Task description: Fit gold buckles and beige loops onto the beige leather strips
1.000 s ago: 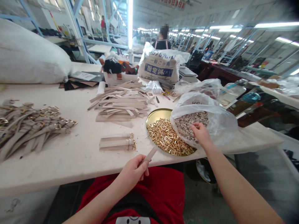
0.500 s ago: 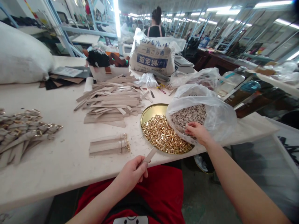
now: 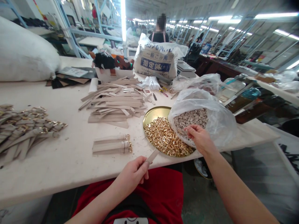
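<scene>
- A heap of buckled straps (image 3: pixel 25 130) is seen at the far left of the white table (image 3: pixel 70 161), with a stuffed white sack (image 3: pixel 23 53) lying behind it.
- A stack of loose straps (image 3: pixel 114 104) is spread at the middle of the table; three finished straps (image 3: pixel 112 146) are laid side by side nearer the front edge.
- A beige strap (image 3: pixel 151 156) is gripped at its lower end by the closed fingers of the left hand (image 3: pixel 133 174), just off the table's front edge, above the red lap; its free end is pointed up towards the tray.
- A round gold tray (image 3: pixel 155 112) is heaped with gold buckles (image 3: pixel 167 140).
- A clear plastic bag (image 3: pixel 210 115), resting partly on the tray's right side, is filled with small beige loops (image 3: pixel 191 118).
- The right hand (image 3: pixel 199 138) is placed in the bag's mouth with fingers curled down onto the loops; whether one is pinched cannot be told.
</scene>
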